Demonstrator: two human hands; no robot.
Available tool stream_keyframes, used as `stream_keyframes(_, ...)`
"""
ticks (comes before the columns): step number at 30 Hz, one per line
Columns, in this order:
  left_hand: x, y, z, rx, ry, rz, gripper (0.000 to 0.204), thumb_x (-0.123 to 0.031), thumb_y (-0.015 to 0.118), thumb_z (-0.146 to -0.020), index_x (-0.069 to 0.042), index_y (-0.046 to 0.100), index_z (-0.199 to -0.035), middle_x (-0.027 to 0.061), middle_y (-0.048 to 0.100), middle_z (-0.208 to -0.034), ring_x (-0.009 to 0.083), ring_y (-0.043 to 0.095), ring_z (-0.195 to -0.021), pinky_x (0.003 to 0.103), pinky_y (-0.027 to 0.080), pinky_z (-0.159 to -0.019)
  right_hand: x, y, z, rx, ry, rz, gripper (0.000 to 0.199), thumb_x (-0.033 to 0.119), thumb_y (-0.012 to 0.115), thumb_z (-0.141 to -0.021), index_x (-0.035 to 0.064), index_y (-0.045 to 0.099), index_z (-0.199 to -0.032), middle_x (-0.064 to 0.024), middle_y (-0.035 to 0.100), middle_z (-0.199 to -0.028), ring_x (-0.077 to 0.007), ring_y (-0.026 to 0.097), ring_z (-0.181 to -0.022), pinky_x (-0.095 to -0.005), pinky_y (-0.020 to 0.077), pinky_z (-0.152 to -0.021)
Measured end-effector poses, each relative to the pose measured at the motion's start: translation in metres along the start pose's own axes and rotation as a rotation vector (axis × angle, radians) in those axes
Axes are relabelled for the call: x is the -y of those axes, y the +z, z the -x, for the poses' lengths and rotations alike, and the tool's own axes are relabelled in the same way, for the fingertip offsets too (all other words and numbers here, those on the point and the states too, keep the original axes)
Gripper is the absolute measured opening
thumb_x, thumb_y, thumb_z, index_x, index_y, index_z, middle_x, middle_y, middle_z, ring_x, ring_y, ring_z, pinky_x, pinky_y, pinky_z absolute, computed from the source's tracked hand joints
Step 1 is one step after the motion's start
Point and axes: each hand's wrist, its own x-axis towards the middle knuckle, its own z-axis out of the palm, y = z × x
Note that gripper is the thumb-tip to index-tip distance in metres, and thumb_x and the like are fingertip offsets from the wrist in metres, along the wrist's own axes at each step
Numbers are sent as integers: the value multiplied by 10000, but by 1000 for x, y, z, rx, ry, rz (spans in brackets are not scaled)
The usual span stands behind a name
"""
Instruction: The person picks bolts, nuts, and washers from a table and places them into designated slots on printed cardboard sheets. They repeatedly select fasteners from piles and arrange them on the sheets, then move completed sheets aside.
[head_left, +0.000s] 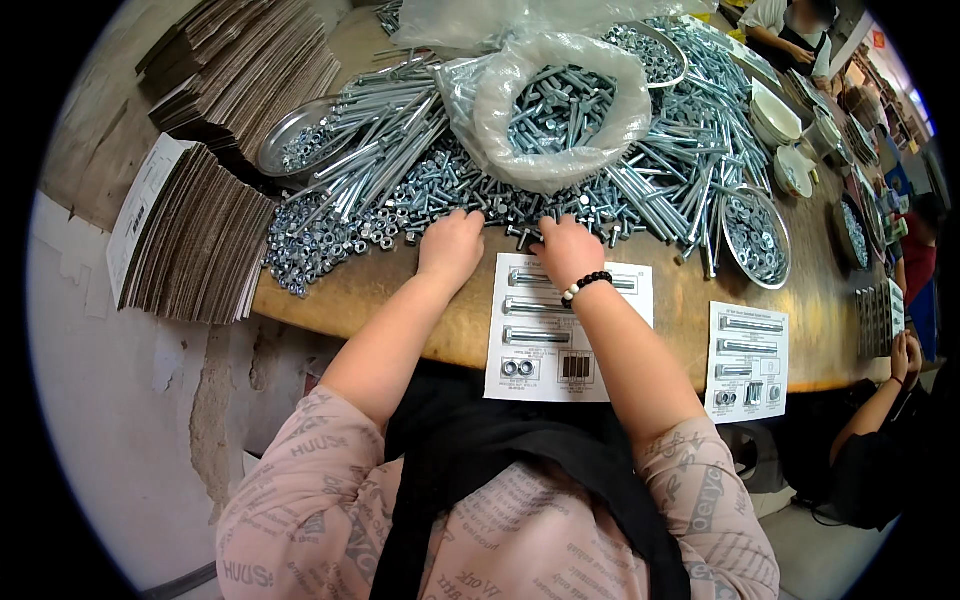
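My left hand rests at the near edge of a heap of short bolts, its fingers curled down against them. What it holds, if anything, is hidden. My right hand, with a beaded bracelet at the wrist, bends its fingers into the same edge; their grasp is hidden too. A white sheet with pictures of bolts and nuts lies under my right wrist and hangs over the table's front edge. Loose hex nuts spread left of my left hand. Beyond my hands stands a clear plastic bag full of bolts.
Stacked cardboard pieces stand at the left. Long bolts lie beside a metal dish; another dish holds washers at the right. A second printed sheet hangs over the edge. Other people work along the right side.
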Motion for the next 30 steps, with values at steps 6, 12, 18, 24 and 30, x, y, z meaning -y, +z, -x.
stream_keyframes(6,-23,-6,4,8,84,298,310,-74,545,-732,-114,590,-1036,99,557,-865,277,582,-770,372,478,-672,0,8,0,-6,49,-3,179,167,616,-752,65,536,-877,-151,559,-869,-299,604,-770,-387,503,-622)
stream_keyframes(12,-35,2,-10,53,229,-89,68,-80,512,-761,-91,556,-811,112,546,-795,271,608,-698,366,503,-578,7,-3,1,76,57,9,146,120,568,-757,67,541,-890,-163,552,-909,-298,606,-773,-376,507,-634)
stream_keyframes(18,-44,-11,-26,295,275,-139,171,-88,518,-750,-94,557,-916,130,559,-839,310,601,-756,403,496,-636,-8,0,-4,75,14,-4,222,158,609,-715,57,549,-903,-163,568,-892,-303,606,-774,-396,505,-653)
stream_keyframes(24,-25,-15,-19,204,228,1,176,-79,518,-735,-90,572,-902,119,568,-845,316,587,-777,415,480,-668,-35,-41,38,-68,-91,-297,158,136,574,-713,78,557,-860,-134,560,-829,-322,565,-752,-400,475,-649)
stream_keyframes(30,-58,-47,22,303,530,250,144,-100,549,-722,-96,566,-865,90,560,-821,280,585,-778,400,482,-651,-65,-50,125,262,-425,-78,197,155,586,-690,102,550,-877,-95,550,-777,-285,578,-732,-393,482,-630)
